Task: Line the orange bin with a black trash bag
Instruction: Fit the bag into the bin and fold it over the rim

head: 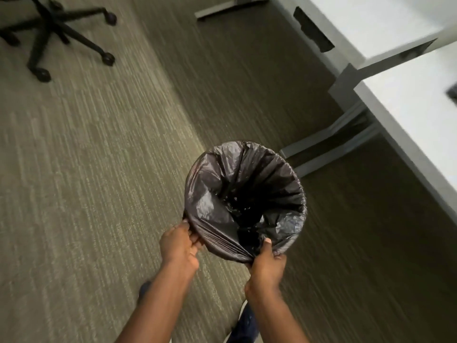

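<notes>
Progress: black trash bag [247,194] already spread over the whole rim, mouth open; orange bin itself hidden under the plastic. Likely left: snug the near edge, let go.
Left grip [179,241]: fingers closed, pinching the bag fold at the near-left rim.
Right grip [267,262]: closed on bunched plastic at the near-right rim, thumb on top.
Bag position: directly ahead of both grips, on the carpet [86,181].
Materials: thin, glossy, crinkled film, round mouth, pleats running toward the right grip; ribbed carpet.

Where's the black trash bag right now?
The black trash bag sits low-centre in the head view, held at its near edge by left hand and right hand.
</notes>
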A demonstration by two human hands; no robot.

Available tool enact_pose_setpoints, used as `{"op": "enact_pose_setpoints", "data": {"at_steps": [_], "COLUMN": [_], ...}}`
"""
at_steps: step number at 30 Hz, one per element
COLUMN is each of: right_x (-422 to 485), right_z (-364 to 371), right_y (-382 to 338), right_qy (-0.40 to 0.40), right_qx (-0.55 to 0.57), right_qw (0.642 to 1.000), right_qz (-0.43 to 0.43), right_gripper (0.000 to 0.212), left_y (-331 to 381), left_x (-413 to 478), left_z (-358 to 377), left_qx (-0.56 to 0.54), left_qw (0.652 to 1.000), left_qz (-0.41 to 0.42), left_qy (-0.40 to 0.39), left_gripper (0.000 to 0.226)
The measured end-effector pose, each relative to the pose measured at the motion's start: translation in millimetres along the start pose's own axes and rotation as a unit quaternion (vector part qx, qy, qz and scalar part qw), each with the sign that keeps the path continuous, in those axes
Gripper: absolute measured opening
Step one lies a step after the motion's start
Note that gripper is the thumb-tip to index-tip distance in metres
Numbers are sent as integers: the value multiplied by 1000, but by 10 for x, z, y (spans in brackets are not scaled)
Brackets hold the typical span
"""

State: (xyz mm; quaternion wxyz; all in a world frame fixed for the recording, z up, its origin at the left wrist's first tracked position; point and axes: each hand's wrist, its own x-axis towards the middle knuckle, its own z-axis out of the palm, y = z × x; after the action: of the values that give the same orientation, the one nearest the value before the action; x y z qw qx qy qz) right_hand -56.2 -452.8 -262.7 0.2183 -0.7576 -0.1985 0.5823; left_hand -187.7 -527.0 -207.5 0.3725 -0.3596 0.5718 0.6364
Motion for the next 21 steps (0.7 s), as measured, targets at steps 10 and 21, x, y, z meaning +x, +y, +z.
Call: {"op": "enact_pose_setpoints", "data": {"at_steps": [10, 21], "right_x": [65, 1272], "right_z": [-363, -178], "right_y": [-544, -1855], "right_qy": [-66, -88], "right_qx": [-56, -322], "right_qw": [996, 935], "right_qz": [-24, -120], "right_gripper": [19, 91], "left_y": [-305, -349], "left_x": [-516, -124], "left_z": [345, 694], "left_qx": [167, 138], "left_qw": [976, 976], "left_qz": [123, 89], "left_qy": [-66, -144], "left_gripper": [13, 24]}}
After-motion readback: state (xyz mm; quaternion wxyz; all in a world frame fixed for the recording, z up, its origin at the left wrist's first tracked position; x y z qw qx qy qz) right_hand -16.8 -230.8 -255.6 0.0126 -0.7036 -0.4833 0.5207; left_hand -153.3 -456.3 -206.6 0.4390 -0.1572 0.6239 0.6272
